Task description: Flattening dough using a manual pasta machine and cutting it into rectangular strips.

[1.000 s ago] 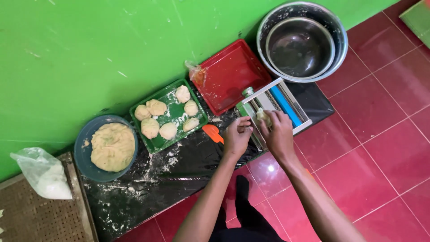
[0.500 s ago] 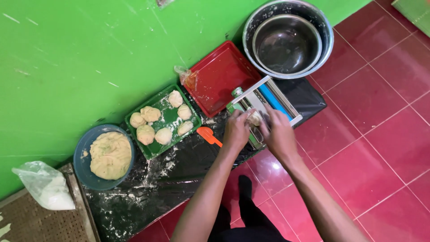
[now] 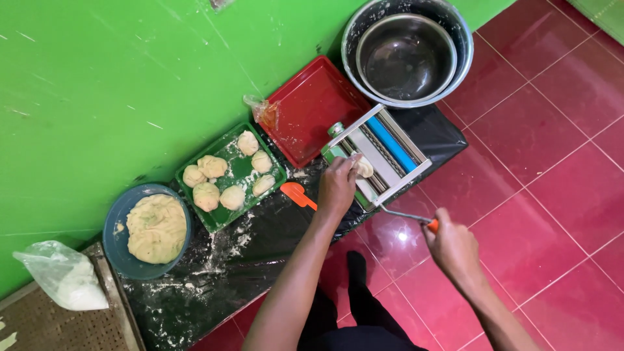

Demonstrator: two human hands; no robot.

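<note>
A metal pasta roller machine [image 3: 383,153] with a blue strip stands on a black floury sheet [image 3: 253,253] on the floor. My left hand [image 3: 338,185] presses a pale piece of dough [image 3: 364,167] against the machine's rollers. My right hand [image 3: 452,247] grips the orange-tipped crank handle [image 3: 416,219] at the machine's near side. A green tray [image 3: 227,218] to the left holds several dough balls [image 3: 221,185].
A red square tray [image 3: 312,107] lies behind the machine. Two nested metal bowls [image 3: 406,52] sit at the back right. A blue bowl of dough [image 3: 153,231], a bag of flour [image 3: 62,279], an orange scraper [image 3: 300,195] and a green wall [image 3: 117,78] are left.
My right hand left the dough at the rollers and moved back right to take the crank handle. My left hand stays on the dough. The view shifted slightly.
</note>
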